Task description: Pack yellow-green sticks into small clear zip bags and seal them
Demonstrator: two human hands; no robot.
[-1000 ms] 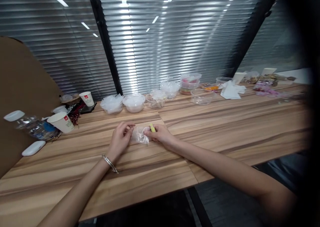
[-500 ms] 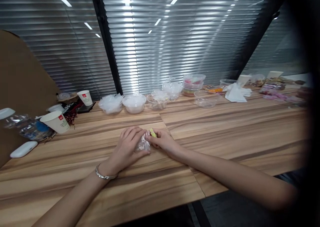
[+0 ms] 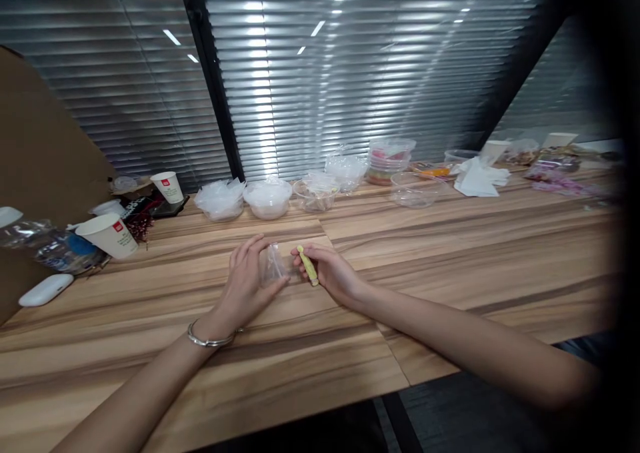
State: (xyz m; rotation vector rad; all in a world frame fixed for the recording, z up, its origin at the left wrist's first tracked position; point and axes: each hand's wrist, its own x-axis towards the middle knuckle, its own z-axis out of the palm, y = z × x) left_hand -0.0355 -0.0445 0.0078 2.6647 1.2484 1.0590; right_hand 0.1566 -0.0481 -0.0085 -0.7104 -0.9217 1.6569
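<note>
My left hand (image 3: 246, 273) rests on the wooden table with its fingers around a small clear plastic bag (image 3: 273, 264), thumb at the bag's lower edge. In my right hand (image 3: 334, 271), just right of the bag, is a slim yellow-green piece (image 3: 307, 266) with a knob-like upper end and a paler lower end. It lies slantwise across the fingers, and its exact kind is too small to make out. A narrow gap shows between this piece and the bag.
Along the back stand plastic-wrapped bowls (image 3: 269, 198), a clear empty-looking tub (image 3: 414, 192), stacked containers (image 3: 389, 160) and crumpled tissue (image 3: 480, 177). Paper cups (image 3: 107, 235), a plastic bottle (image 3: 65, 250) and a white case (image 3: 47, 290) are at the left.
My right hand has drawn back a little from the bag and turned, so more of the yellow-green piece shows. The bag between the hands now looks smoother and more upright.
</note>
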